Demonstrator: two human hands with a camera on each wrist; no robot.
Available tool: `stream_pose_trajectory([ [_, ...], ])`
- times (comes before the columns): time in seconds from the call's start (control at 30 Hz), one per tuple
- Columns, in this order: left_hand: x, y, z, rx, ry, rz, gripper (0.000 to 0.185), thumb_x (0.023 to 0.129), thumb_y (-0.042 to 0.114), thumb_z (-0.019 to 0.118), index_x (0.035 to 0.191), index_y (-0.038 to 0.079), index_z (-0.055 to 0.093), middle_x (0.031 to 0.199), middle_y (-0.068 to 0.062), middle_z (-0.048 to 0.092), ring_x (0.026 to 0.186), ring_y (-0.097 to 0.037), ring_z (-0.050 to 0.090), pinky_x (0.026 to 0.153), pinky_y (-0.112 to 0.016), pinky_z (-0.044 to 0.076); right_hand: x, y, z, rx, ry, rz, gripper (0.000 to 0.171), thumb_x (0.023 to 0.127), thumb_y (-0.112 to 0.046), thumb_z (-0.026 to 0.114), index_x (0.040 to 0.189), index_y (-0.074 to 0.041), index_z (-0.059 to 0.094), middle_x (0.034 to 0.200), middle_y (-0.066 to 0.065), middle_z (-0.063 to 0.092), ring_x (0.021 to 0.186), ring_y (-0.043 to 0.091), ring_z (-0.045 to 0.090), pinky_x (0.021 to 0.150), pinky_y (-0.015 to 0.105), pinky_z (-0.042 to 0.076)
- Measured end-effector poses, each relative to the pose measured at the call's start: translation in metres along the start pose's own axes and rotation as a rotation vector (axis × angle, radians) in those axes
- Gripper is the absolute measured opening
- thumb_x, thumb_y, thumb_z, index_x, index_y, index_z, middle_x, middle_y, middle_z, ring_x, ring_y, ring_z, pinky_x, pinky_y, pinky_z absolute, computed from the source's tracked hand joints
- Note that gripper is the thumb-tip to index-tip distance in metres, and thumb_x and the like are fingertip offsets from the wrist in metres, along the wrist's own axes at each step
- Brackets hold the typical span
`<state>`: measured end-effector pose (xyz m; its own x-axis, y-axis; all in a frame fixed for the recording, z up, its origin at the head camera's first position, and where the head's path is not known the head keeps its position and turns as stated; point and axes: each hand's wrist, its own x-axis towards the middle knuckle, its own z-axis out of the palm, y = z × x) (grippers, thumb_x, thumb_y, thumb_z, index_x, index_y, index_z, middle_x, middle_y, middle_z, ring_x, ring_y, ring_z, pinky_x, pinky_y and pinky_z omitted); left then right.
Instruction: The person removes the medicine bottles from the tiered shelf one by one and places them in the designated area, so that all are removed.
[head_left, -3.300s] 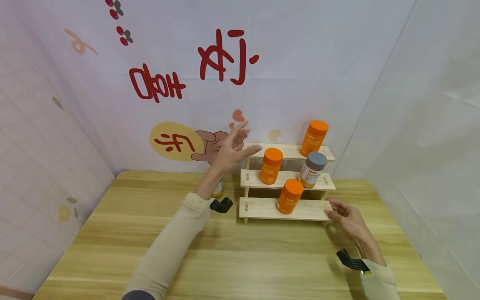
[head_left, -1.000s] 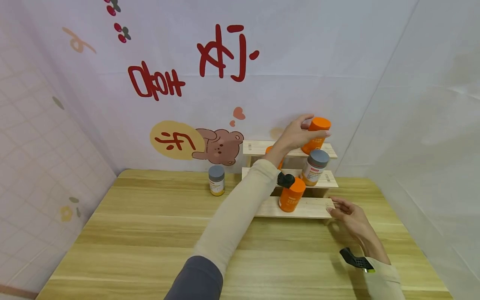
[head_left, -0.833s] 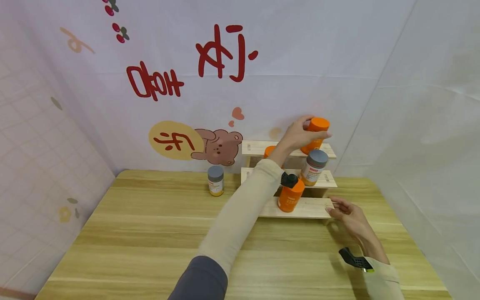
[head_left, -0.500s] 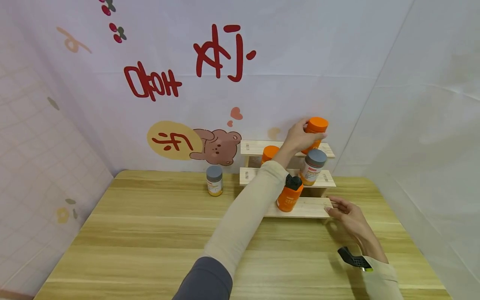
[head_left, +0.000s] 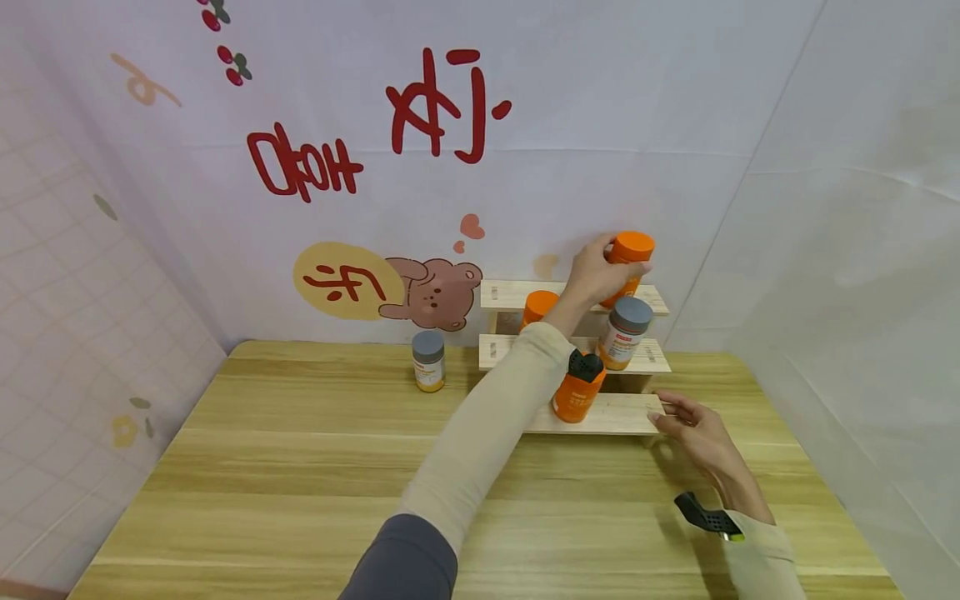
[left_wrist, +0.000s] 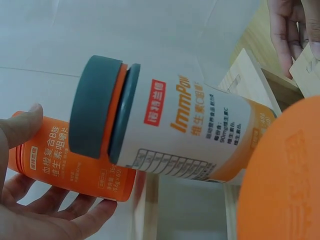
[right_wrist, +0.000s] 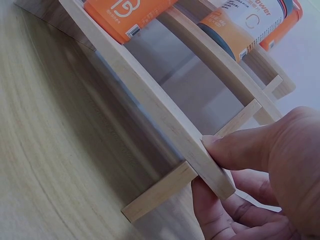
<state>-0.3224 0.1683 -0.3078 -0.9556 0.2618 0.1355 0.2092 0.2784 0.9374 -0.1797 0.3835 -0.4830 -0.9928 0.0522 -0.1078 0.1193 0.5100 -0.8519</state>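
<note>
On the top tier of a wooden three-step display rack, at the right end, my left hand grips an orange supplement bottle. In the left wrist view, the thumb and fingers curl round this orange bottle from opposite sides. My right hand pinches the right end of the rack's lowest board; the right wrist view has the thumb on top of the board and fingers beneath. A grey-lidded bottle stands on the middle tier, just in front of the held one.
Another orange bottle stands on the middle tier, partly behind the left forearm. On the lowest tier is an orange bottle, overlapped by the black wrist camera. A second grey-lidded bottle stands on the wooden table left of the rack.
The left hand has moved right from above the rack's left end, where it was open, and has closed round the top-tier orange bottle. The right hand stays at the lowest board's end.
</note>
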Motion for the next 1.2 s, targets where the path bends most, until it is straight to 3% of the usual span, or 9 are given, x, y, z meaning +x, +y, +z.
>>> stream_pose_trajectory([
  [0.43, -0.005, 0.007, -0.02, -0.012, -0.013, 0.064, 0.069, 0.092, 0.042, 0.076, 0.152, 0.021, 0.048, 0.136, -0.003, 0.063, 0.115, -0.017, 0.063, 0.095, -0.033, 0.056, 0.002, -0.003, -0.001, 0.007, -0.001, 0.005, 0.069, 0.101, -0.036, 0.066, 0.155, -0.001, 0.041, 0.139, 0.022, 0.053, 0.1, -0.007, 0.055, 0.084, 0.014, 0.054],
  [0.7, -0.01, 0.007, -0.035, -0.044, 0.003, 0.068, 0.069, 0.092, 0.043, 0.076, 0.153, 0.023, 0.048, 0.133, -0.001, 0.062, 0.115, -0.017, 0.062, 0.095, -0.034, 0.056, 0.002, -0.003, -0.001, 0.013, -0.003, 0.015, 0.068, 0.101, -0.035, 0.066, 0.155, -0.002, 0.041, 0.139, 0.021, 0.052, 0.102, -0.005, 0.054, 0.085, 0.016, 0.054],
  [1.2, -0.02, -0.005, -0.073, -0.066, 0.011, 0.148, 0.065, 0.093, 0.043, 0.074, 0.15, 0.023, 0.05, 0.138, -0.002, 0.06, 0.122, -0.02, 0.058, 0.097, -0.034, 0.055, 0.002, -0.004, -0.001, 0.013, -0.01, 0.031, 0.068, 0.101, -0.036, 0.066, 0.155, -0.003, 0.041, 0.143, 0.02, 0.049, 0.108, 0.0, 0.05, 0.085, 0.014, 0.052],
])
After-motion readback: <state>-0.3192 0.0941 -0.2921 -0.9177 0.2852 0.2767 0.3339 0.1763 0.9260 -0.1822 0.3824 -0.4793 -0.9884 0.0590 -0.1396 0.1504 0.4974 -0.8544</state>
